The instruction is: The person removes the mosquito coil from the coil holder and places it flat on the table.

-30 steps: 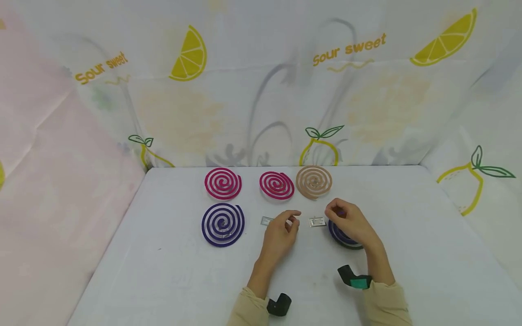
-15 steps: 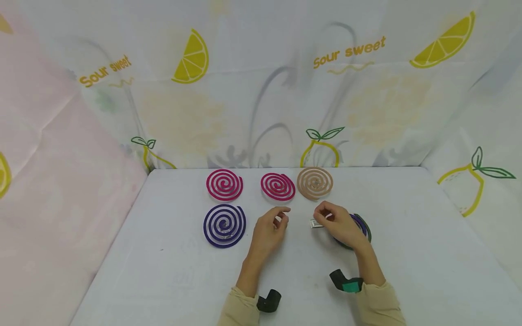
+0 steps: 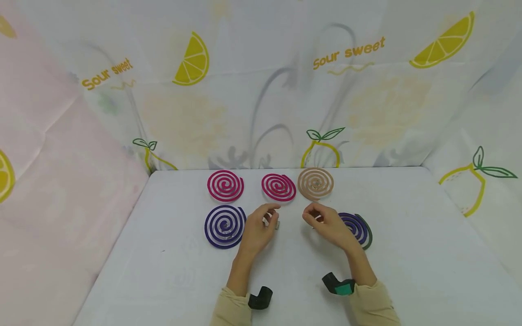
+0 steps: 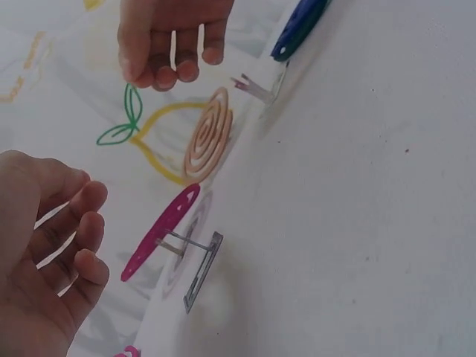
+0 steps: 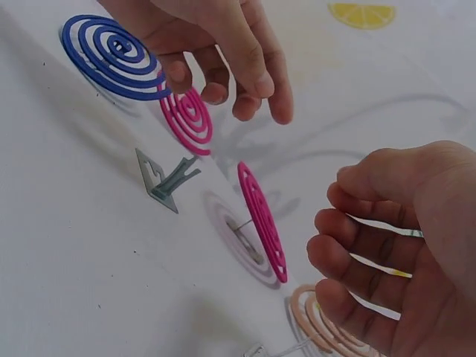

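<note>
My left hand (image 3: 258, 228) hovers above the table just right of a purple mosquito coil (image 3: 216, 231), its fingers loosely bent around nothing. Over the table's middle hangs my right hand (image 3: 328, 226), likewise holding nothing, partly covering a stacked purple and dark green coil pair (image 3: 359, 226). A small metal coil stand (image 3: 277, 225) peeks out beside the left hand; its upright prongs show on the stand (image 5: 167, 182) in the right wrist view. Another metal stand (image 4: 260, 91) lies below the right hand, mostly hidden in the head view.
Along the back edge stand a pink coil (image 3: 225, 186), a second, tilted pink coil (image 3: 279, 187) and a tan coil (image 3: 316, 184), raised on stands. A printed lemon cloth (image 3: 253, 99) hangs behind the white table (image 3: 163, 280).
Both hands have moved left. The left hand now partly covers one metal stand; the right hand has slid off the stacked coils and over the other stand.
</note>
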